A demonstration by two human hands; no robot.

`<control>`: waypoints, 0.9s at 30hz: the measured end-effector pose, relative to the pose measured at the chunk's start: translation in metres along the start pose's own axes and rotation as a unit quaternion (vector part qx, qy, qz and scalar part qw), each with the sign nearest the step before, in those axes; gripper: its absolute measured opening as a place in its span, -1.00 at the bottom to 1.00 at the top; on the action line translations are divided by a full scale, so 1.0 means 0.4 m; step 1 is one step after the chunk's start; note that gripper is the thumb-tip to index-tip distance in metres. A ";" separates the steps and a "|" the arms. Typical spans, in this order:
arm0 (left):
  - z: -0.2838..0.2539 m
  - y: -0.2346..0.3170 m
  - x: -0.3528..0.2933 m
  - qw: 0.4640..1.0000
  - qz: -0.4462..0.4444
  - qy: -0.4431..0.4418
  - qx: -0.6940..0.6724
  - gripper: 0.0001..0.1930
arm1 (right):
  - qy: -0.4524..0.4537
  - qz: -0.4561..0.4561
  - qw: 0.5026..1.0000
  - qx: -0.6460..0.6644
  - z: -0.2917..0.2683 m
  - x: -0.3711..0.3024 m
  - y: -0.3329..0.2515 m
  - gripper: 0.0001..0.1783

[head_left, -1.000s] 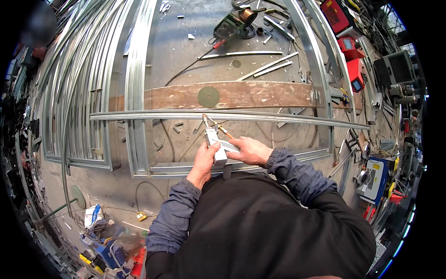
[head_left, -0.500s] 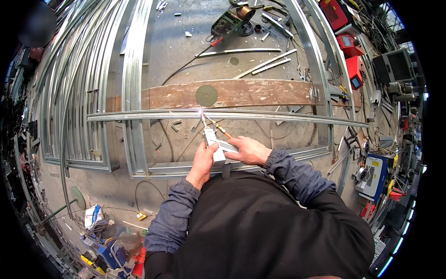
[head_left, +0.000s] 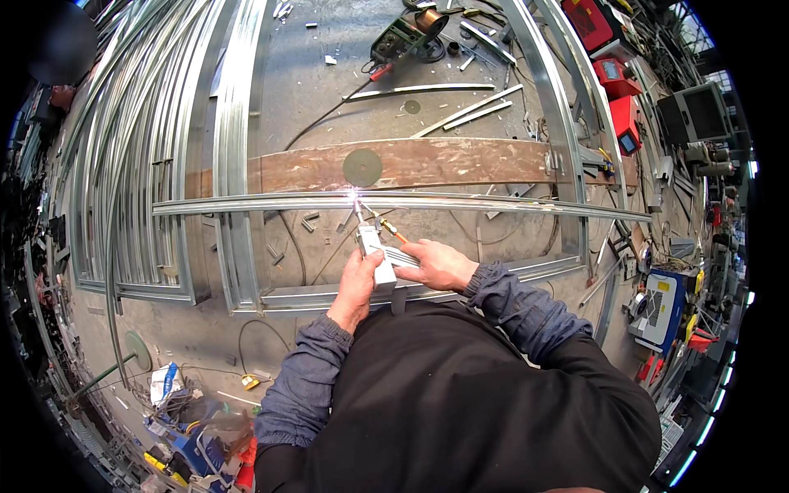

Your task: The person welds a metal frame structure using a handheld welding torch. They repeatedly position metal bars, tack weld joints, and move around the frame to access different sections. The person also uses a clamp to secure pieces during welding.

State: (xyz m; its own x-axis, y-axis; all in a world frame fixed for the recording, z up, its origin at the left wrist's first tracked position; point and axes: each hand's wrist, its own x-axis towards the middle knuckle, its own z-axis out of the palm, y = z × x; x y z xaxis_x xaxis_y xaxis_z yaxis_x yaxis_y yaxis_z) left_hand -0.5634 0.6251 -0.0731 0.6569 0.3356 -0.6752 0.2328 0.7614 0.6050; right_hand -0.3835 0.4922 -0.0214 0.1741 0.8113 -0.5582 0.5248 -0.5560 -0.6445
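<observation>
A handheld welding gun (head_left: 376, 261), pale grey and boxy with a narrow nozzle, points away from me. My left hand (head_left: 355, 289) is closed around its body from the left. On the right side, my right hand (head_left: 442, 267) grips the gun near its ribbed part, beside a brass fitting with an orange tube (head_left: 394, 230). The nozzle tip meets a long galvanized metal rail (head_left: 468, 202) lying crosswise, and a bright white-violet glow shows there. Just beyond that spot, a round greenish-grey disc (head_left: 362, 168) lies on a worn brown board (head_left: 477, 162).
Many metal rails (head_left: 136, 189) are stacked at the left. A rectangular metal frame (head_left: 567, 123) surrounds the work area. A green wire-feed unit (head_left: 403, 41) with a cable stands at the far side. Red machines (head_left: 629, 123) line the right, with a blue-and-white unit (head_left: 660, 308) nearer.
The glow at the nozzle tip has grown brighter and wider. Both hands keep their grip on the gun; the whole view has shifted very slightly.
</observation>
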 end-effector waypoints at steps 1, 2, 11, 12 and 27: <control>0.002 0.001 -0.001 1.000 -0.001 0.001 0.000 -0.66 | 0.000 0.000 1.000 0.000 0.000 -0.001 0.000 -0.36; 0.003 0.002 -0.001 1.000 0.001 0.000 0.000 -0.66 | 0.000 0.000 1.000 0.001 -0.001 -0.002 0.000 -0.36; 0.013 0.001 -0.002 1.000 0.002 -0.003 0.006 -0.67 | 0.002 0.000 1.000 0.008 0.004 -0.006 0.014 -0.35; 0.014 0.001 -0.002 1.000 0.002 -0.003 0.004 -0.67 | 0.000 0.000 1.000 0.007 0.003 -0.007 0.013 -0.35; 0.034 0.001 -0.007 1.000 0.001 -0.001 0.003 -0.67 | -0.007 0.000 1.000 0.005 0.006 -0.013 0.033 -0.33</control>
State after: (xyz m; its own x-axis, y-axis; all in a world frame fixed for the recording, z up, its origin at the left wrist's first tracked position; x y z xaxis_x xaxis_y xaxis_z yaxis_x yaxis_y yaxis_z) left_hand -0.5552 0.6170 -0.0652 0.6579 0.3359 -0.6740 0.2367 0.7575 0.6085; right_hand -0.3793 0.4800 -0.0282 0.1627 0.8088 -0.5651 0.5166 -0.5578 -0.6496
